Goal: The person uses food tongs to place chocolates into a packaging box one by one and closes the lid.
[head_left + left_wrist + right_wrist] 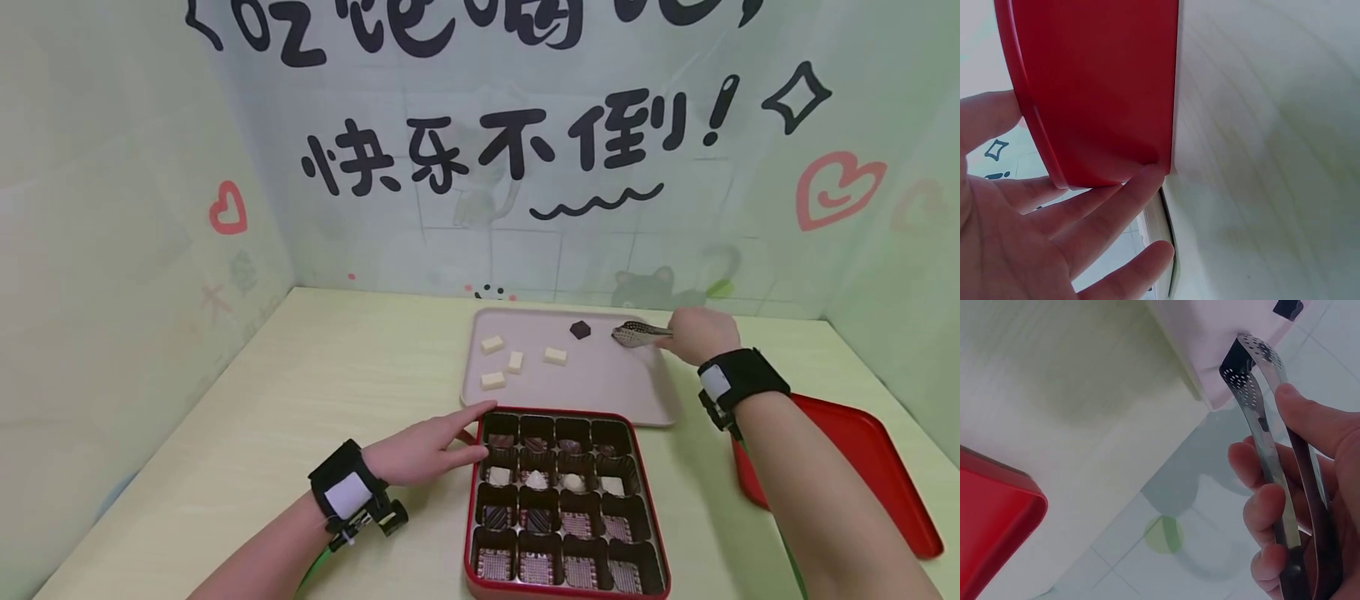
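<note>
My right hand [702,335] grips metal tongs [1266,434] with perforated ends over the right back part of a pale pink tray [592,404]. Between the tong ends sits a dark chocolate piece [1235,357]. Another dark chocolate [581,330] lies on the tray, left of the tongs, and several white chocolates [556,357] are spread on its left half. With fingers extended, my left hand [423,450] touches the back left corner of a red box [1097,94]. The box's dark divider [562,493] has brown chocolates in the back row, white ones in the second, and two striped dark ones in the third row's left compartments.
A red tray [862,450] lies at the right, partly beneath my right forearm. The pink tray stands directly behind the box. Light wood table [337,367] extends to the left, and printed wall sheets [450,250] enclose the back and sides.
</note>
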